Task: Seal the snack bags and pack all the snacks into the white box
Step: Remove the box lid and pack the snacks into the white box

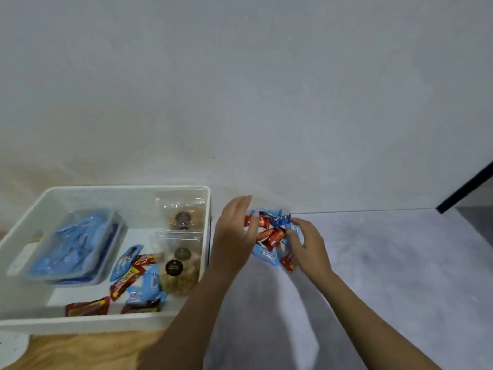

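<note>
Snacks: a heap of small red and blue wrapped snack packets [272, 237] lies on the grey bench [400, 263], just beside the right wall of the box and outside it.
Heap axis: it runs roughly from far to near, so it is being taken from its two long flanks.
Left hand [234, 233]: spread, fingers fairly straight, pressed flat against the heap's left flank — it stands between the heap and the box wall.
Right hand [309, 244]: fingers curled over the heap's right edge, cupping blue packets.
White plastic box [206, 252]: lies to the left of both hands; the left hand is nearer.
Coming move: likely a short lift leftward over that wall, with the heap squeezed between the hands.
Already inside: loose packets [133, 279], clear zip bags [181, 265] and a clear tray of blue packets [77, 244].
</note>
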A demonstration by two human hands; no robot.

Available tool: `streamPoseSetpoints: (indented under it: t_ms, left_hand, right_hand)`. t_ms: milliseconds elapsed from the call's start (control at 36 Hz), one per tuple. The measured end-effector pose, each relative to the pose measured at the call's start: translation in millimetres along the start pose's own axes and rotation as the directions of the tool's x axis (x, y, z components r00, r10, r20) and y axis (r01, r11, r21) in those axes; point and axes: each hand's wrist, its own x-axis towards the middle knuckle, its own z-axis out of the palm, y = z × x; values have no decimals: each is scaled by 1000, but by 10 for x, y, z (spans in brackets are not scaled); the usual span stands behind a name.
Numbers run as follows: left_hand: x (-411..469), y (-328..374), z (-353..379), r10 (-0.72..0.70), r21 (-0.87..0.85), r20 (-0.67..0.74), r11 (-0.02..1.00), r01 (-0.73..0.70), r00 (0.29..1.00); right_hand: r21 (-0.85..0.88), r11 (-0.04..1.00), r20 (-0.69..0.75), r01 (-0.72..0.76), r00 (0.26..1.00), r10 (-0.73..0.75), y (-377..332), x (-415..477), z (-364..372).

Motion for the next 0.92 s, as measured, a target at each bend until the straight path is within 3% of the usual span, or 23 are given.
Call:
streamPoseSetpoints:
  t_ms: [139,194,278,333,472,556,667,806,917]
  left_hand:
    - [-446,-323,843,-148,126,142,983,131,979]
    - [-665,-535,1103,-217,258,185,952,166,959]
    - [-843,-766,1330,-239,488,241,868,96,941]
    - [-796,-849,1407,-213,552,251,833,41,944]
    - [-390,-953,1532,-85,579,288,809,-102,954]
    - [-185,-1055,1558,-102,591,271,803,-82,957]
    - [-14,-1108,1552,-108,572,254,818,-59,961]
    - [25,-1116,1540,-113,475,235,880,-13,965]
    - [107,-1106,1500,-100,486,232,874,-26,967]
  right_hand:
    - [-183,977,123,110,989,-88,685,-71,89]
    - [-244,961,129,131,986,-102,928,-91,237]
    - [-372,919,142,133,986,-85,1199,-81,455]
    - [-427,887,146,178,981,-127,1287,-10,539]
    - [-421,863,94,281,959,-266,1297,383,655]
    - [-418,851,79,317,946,-313,1325,614,691]
    - [-318,908,114,273,962,-249,1307,782,693]
    - [-301,910,157,285,956,-247,1296,802,679]
    - [-283,914,167,291,953,-252,1283,845,645]
